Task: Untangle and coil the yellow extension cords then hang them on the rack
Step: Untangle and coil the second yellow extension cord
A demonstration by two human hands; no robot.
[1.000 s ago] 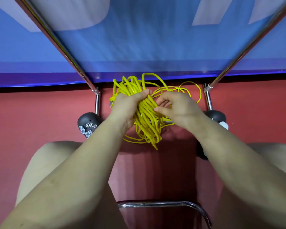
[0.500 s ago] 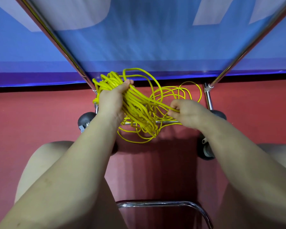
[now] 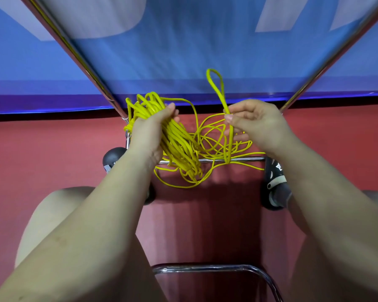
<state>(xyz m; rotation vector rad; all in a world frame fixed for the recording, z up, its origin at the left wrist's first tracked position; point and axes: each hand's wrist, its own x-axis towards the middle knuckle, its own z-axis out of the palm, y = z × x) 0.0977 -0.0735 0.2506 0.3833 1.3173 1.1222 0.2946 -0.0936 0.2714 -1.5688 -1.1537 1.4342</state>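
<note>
Left hand [image 3: 150,132] grips the yellow cord bundle [image 3: 179,144], right hand [image 3: 256,125] pinches one loop [image 3: 216,88]; red floor [image 3: 42,153] below both, blue banner [image 3: 183,51] beyond.

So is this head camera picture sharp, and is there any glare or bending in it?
Head view: the yellow cord bundle and both hands, left hand and right hand, look sharp; the wide lens splays the chrome rack poles outward; small glints on the chrome; the cord's soft shadow falls on the red floor.
</note>
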